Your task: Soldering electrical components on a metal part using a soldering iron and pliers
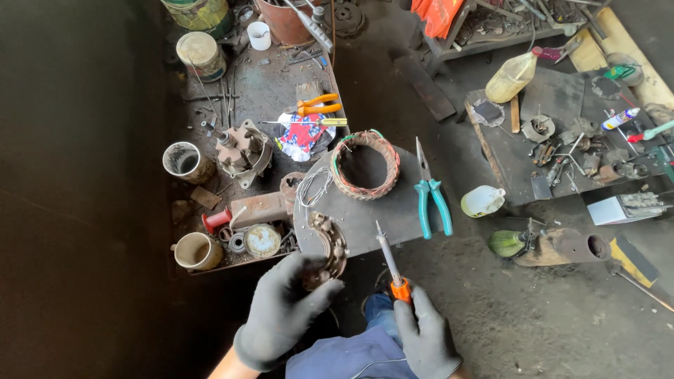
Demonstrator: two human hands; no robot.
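Note:
My left hand (284, 309), in a dark glove, grips a rusty curved metal part (328, 244) at the near edge of a grey metal plate (393, 210). My right hand (425, 337), also gloved, holds a soldering iron (390, 261) by its orange handle, tip pointing up onto the plate just right of the curved part. A ring-shaped copper winding (365, 165) with green wires lies farther back on the plate. Teal-handled pliers (430, 196) rest at the plate's right side. A loop of thin wire (312, 186) lies left of the winding.
A cluttered low tray (246, 84) at the left holds tins, cups, a metal housing (244, 151), orange pliers (317, 105) and a screwdriver. To the right are a dark board (562, 91) with small parts, plastic bottles (511, 76), a spray can and a rusty pipe (562, 247).

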